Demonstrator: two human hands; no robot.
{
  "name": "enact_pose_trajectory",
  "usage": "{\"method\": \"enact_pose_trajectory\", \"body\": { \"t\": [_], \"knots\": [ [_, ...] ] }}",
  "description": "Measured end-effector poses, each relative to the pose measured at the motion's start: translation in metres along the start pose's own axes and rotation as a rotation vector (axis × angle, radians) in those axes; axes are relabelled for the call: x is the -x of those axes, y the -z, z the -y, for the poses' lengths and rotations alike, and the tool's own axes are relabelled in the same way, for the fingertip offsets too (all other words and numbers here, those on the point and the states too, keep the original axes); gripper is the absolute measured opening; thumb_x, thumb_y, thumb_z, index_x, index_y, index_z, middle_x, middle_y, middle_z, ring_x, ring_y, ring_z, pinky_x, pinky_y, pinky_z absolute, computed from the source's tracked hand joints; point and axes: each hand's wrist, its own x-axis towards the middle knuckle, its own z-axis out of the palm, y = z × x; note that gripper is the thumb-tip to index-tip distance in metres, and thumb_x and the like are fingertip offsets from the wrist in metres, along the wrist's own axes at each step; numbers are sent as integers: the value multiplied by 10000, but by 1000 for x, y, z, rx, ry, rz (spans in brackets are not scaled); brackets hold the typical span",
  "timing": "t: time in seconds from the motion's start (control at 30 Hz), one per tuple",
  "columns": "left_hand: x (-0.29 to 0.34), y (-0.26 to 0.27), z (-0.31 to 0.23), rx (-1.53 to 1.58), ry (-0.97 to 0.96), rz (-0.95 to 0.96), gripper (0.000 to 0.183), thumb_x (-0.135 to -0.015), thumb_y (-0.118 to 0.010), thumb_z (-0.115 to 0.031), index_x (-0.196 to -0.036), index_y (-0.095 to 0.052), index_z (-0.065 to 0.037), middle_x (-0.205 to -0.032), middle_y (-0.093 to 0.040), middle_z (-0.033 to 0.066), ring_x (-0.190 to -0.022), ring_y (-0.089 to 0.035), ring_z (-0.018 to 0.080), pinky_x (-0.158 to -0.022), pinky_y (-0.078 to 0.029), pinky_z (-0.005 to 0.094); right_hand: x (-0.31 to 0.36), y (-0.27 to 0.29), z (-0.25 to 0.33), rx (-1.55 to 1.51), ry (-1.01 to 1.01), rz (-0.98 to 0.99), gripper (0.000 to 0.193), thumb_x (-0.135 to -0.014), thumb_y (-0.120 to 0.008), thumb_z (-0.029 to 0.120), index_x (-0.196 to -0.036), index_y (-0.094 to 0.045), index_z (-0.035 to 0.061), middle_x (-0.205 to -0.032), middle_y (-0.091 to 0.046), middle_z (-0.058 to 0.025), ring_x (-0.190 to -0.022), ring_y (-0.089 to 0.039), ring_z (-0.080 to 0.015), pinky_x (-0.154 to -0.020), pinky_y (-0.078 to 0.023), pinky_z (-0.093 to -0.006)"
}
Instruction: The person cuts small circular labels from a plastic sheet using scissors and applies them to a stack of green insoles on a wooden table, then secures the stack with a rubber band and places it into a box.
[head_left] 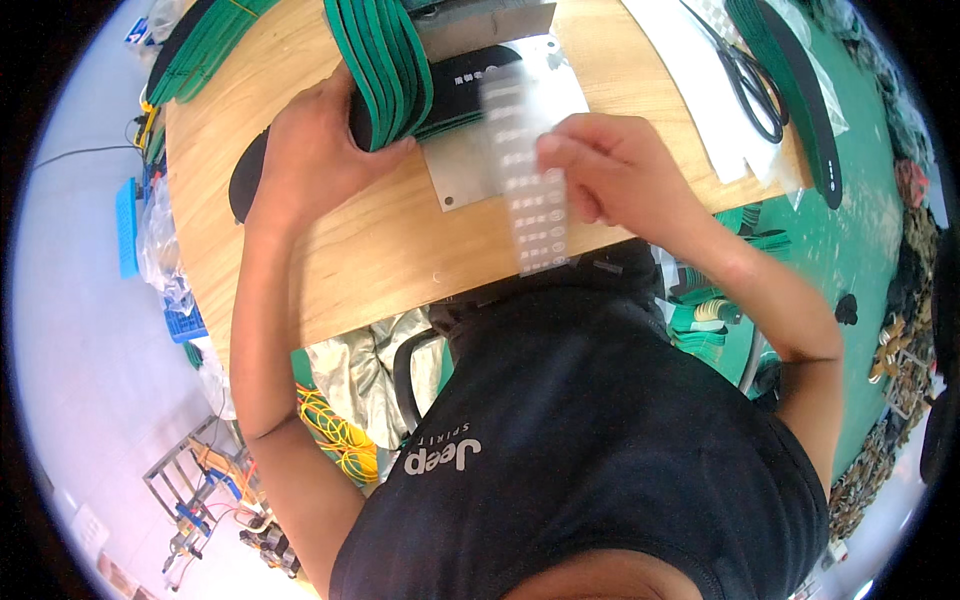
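Wooden table (400, 250), left hand (315, 150) gripping one insole stack (385, 65), right hand (610, 165) pinching one sticker strip (530, 190)

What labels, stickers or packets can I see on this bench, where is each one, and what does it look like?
Sticker strip: long clear sheet with rows of small pale labels, hanging from the right hand over the wooden table.
Black insole: under a green stack gripped by the left hand; carries a small white printed mark.
Plastic bags: clear, crumpled, off the table's left edge.
No screens or signs.
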Motion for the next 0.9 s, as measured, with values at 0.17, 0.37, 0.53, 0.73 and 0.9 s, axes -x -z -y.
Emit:
{"method": "enact_pose_trajectory", "body": {
  "t": [0.17,0.37,0.53,0.73,0.9],
  "knots": [
    [1,4,1,163,25,16,452,-676,-716,-203,-1077,-582,-42,-751,-622,171,-685,-597,321,-668,-483,379,-7,19,-7,-350,-168,-93,276,-947,-532,254,-809,-603,25,-514,-474,13,-421,-387,-58,-393,-283,-206],
    [8,6,11,349,155,-131,299,-671,-680,-100,-950,-620,-9,-741,-635,117,-663,-569,179,-686,-474,318,-33,16,-2,-209,-185,-9,315,-962,-510,270,-749,-571,47,-488,-478,4,-378,-375,-51,-357,-259,-192],
    [14,4,37,560,116,-431,291,-665,-679,-43,-944,-624,16,-881,-652,86,-811,-594,171,-772,-473,301,-45,12,9,12,-294,40,315,-955,-527,259,-742,-584,35,-462,-489,-14,-341,-376,-51,-333,-264,-194],
    [16,2,43,599,140,-502,358,-645,-712,-27,-985,-611,21,-924,-643,77,-838,-602,177,-781,-484,322,-47,8,10,81,-285,48,331,-938,-546,257,-726,-606,9,-462,-502,-43,-336,-384,-76,-333,-284,-220],
    [15,2,44,632,99,-518,361,-645,-727,-48,-981,-611,18,-907,-639,84,-820,-602,179,-760,-487,325,-48,5,12,123,-219,64,331,-918,-558,252,-695,-593,10,-480,-518,-68,-348,-410,-115,-341,-314,-264]
  ]
}}
